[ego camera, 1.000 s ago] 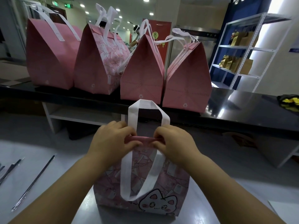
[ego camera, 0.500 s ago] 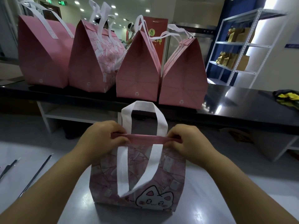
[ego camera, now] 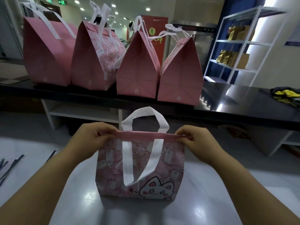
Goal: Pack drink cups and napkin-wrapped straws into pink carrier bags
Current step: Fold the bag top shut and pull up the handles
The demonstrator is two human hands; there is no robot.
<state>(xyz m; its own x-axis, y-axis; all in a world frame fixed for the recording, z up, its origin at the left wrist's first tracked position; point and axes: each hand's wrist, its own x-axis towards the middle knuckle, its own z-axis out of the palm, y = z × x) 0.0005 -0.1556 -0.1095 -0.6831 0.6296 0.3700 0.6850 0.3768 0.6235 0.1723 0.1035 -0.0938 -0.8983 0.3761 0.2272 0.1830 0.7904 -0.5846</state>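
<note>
Bag (ego camera: 141, 166) sat upright on the near worktop (ego camera: 203, 200), with its top edge pulled flat and closed. Both hands had slid outward from the middle since a second ago: the left hand (ego camera: 95, 137) was pinching the rim's left corner and the right hand (ego camera: 193, 138) the right corner. Four more bags (ego camera: 138, 75) stood on the far black worktop (ego camera: 235, 98).

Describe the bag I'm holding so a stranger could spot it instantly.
Four pink bags line the long black counter. On the pale table before it, a fifth bag stands alone, left hand and right hand pinching its top edge. Only it shows a white cartoon cat.
</note>
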